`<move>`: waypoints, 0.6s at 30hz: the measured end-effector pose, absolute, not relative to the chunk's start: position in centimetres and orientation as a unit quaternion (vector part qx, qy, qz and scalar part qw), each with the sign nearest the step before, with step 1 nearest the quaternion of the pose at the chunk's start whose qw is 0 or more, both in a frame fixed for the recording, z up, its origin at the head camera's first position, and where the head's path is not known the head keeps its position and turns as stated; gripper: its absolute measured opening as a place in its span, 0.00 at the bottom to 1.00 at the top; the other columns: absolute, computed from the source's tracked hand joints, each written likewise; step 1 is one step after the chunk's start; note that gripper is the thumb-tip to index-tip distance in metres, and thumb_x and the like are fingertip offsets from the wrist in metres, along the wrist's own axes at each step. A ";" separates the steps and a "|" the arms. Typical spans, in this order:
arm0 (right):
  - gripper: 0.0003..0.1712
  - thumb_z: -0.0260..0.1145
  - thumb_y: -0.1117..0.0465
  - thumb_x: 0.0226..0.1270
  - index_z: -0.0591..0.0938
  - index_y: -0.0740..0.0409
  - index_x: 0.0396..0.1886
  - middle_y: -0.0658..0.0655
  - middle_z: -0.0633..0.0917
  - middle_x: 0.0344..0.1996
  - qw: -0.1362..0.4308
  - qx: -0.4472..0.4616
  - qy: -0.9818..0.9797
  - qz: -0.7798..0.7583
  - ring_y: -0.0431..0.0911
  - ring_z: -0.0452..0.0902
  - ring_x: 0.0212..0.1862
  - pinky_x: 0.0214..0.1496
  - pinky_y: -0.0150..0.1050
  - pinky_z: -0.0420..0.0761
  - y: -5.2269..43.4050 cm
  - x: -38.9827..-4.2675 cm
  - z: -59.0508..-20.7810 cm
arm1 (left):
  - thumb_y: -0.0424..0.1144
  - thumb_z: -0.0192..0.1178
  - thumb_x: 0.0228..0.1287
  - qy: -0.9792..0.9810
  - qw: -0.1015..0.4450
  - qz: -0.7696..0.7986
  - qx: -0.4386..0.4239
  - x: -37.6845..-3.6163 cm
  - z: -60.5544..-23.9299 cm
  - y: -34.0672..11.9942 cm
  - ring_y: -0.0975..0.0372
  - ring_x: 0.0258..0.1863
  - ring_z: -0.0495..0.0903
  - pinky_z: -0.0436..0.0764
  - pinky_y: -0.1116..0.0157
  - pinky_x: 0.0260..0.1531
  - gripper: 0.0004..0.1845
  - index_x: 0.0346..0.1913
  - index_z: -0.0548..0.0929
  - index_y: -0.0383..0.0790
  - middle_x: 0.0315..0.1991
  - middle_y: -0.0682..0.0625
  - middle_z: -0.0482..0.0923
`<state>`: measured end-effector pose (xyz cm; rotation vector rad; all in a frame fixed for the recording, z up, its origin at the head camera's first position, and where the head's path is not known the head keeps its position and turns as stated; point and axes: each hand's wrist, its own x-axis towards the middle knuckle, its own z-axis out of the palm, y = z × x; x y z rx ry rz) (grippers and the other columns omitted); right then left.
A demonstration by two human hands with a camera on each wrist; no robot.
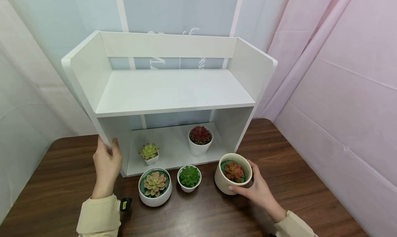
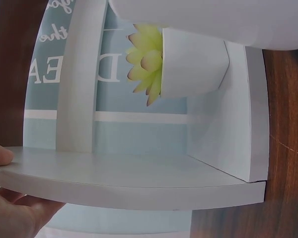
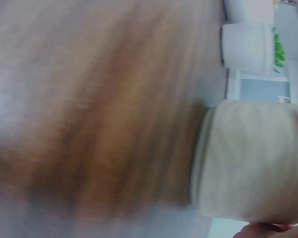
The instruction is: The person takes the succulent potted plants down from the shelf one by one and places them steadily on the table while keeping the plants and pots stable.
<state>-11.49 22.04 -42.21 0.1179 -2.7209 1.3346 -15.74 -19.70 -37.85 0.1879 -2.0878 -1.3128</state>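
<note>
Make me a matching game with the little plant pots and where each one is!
Things:
1. red plant pot
2. yellow-green plant pot
3. cream pot
4. bright green plant pot

Places:
A. held in the right hand
B. on the table, between two bigger pots
C. lower shelf, left side
D. lower shelf, right side

Pairs: 1-D, 2-C, 3-A, 4-B

pot: cream round ceramic pot (image 1: 230, 177), red-orange succulent inside
pose: upright
place: just before white wooden shelf unit's (image 1: 173, 92) right front corner
</note>
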 end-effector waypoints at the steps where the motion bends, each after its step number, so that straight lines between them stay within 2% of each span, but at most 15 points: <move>1: 0.61 0.81 0.54 0.43 0.55 0.61 0.72 0.64 0.71 0.63 0.050 0.038 -0.895 0.443 0.56 0.68 0.64 0.60 0.42 0.71 22.0 -11.5 -41.9 | 0.34 0.45 0.72 -0.798 0.328 -0.501 0.072 -15.7 -37.9 -19.7 0.33 0.55 0.72 0.71 0.33 0.45 0.23 0.66 0.64 0.29 0.58 0.25 0.71; 5: 0.62 0.81 0.55 0.44 0.52 0.59 0.73 0.66 0.68 0.66 0.048 0.045 -0.892 0.446 0.60 0.64 0.67 0.63 0.52 0.68 21.9 -11.5 -40.4 | 0.35 0.45 0.72 -0.798 0.329 -0.500 0.072 -15.8 -37.9 -19.7 0.33 0.55 0.73 0.72 0.33 0.44 0.23 0.66 0.64 0.29 0.58 0.25 0.71; 8: 0.60 0.81 0.55 0.44 0.55 0.57 0.73 0.64 0.67 0.67 0.054 0.057 -0.893 0.443 0.60 0.62 0.68 0.63 0.59 0.64 21.8 -11.3 -39.4 | 0.35 0.45 0.72 -0.798 0.329 -0.499 0.072 -15.8 -38.0 -19.7 0.33 0.55 0.73 0.72 0.33 0.44 0.23 0.66 0.64 0.30 0.58 0.25 0.71; 14: 0.56 0.81 0.52 0.43 0.60 0.52 0.71 0.61 0.68 0.66 0.067 0.075 -0.900 0.423 0.59 0.63 0.67 0.61 0.64 0.65 21.3 -11.4 -37.9 | 0.34 0.46 0.72 -0.798 0.329 -0.499 0.069 -15.8 -38.1 -19.7 0.33 0.56 0.72 0.71 0.33 0.45 0.23 0.67 0.64 0.30 0.59 0.25 0.70; 18: 0.56 0.81 0.52 0.43 0.61 0.50 0.71 0.60 0.72 0.63 0.066 0.097 -0.897 0.425 0.58 0.67 0.64 0.59 0.61 0.68 20.7 -11.6 -37.1 | 0.34 0.46 0.72 -0.798 0.331 -0.498 0.070 -15.8 -38.0 -19.7 0.33 0.56 0.72 0.71 0.33 0.45 0.23 0.67 0.64 0.30 0.59 0.25 0.71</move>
